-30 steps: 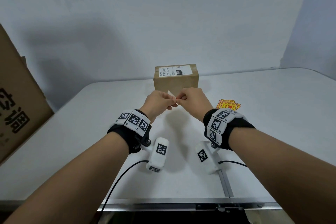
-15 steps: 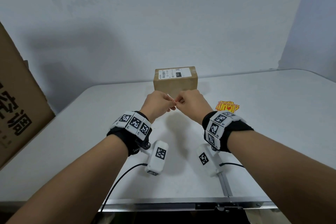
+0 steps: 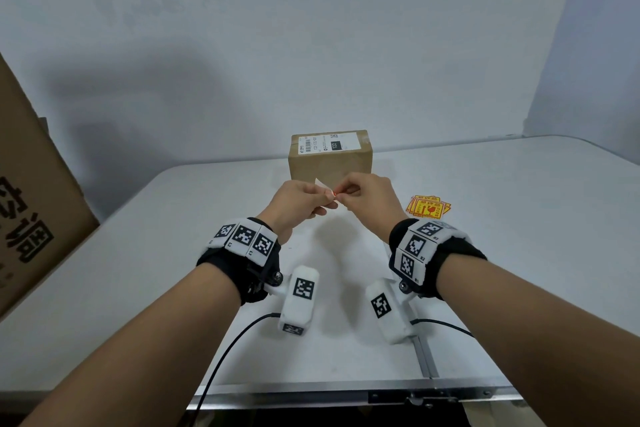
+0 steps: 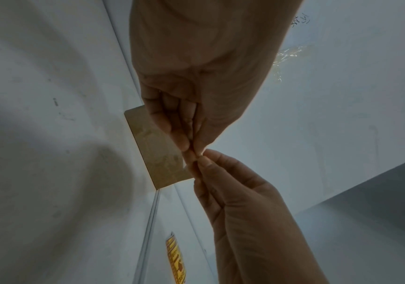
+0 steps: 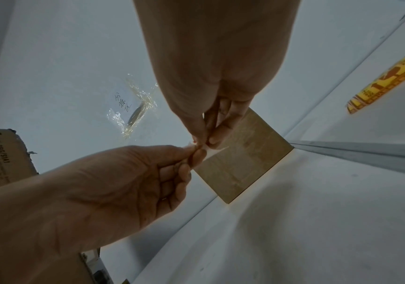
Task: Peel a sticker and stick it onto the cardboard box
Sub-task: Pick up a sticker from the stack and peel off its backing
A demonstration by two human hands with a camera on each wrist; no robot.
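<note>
Since a second ago your left hand [image 3: 300,202] and right hand [image 3: 364,195] barely shifted, both pinching the thin paper sticker [image 3: 325,191] above the smooth white worktop [image 3: 519,253]; beyond stands the squat cardboard box [image 3: 330,160].

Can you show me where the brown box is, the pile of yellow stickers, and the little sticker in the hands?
cardboard box [image 3: 330,168]: head view, on its plain front face.
pile of yellow stickers [image 3: 428,208]: head view, on the top sticker.
sticker [image 3: 320,183]: head view, on its white corner above the fingertips.
</note>
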